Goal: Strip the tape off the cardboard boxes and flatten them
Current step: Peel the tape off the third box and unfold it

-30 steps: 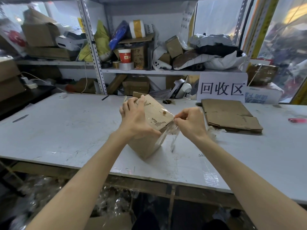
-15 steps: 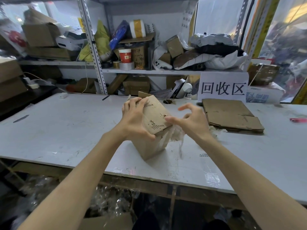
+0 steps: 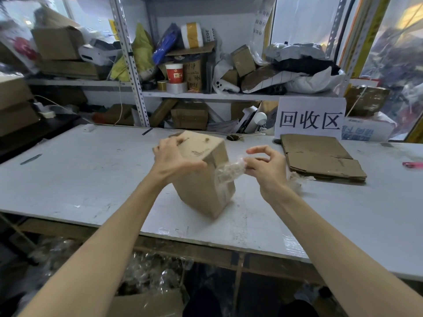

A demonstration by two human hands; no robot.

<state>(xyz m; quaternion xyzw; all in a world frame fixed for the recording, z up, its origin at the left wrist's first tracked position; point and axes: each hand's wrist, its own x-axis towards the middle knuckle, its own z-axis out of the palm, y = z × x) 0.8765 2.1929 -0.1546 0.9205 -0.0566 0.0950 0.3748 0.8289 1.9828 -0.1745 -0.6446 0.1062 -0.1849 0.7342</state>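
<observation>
A small brown cardboard box (image 3: 201, 186) stands tilted on one lower edge near the middle of the white table (image 3: 80, 179). My left hand (image 3: 174, 160) grips its upper left side, fingers over the top edge and thumb on the near face. My right hand (image 3: 266, 169) pinches a crumpled strip of clear tape (image 3: 229, 171) that still clings to the box's right face. The strip stretches between the box and my fingers.
A stack of flattened cardboard (image 3: 320, 156) lies at the right, below a white sign (image 3: 310, 118) with three characters. A wad of stripped tape (image 3: 297, 179) sits beside that stack. A pink object (image 3: 413, 165) lies far right. Cluttered shelves (image 3: 206, 94) run behind the table.
The box has been turned and tipped in my left hand, so its right face now shows. My right hand let go, opened, then took the tape again and pulled it rightward.
</observation>
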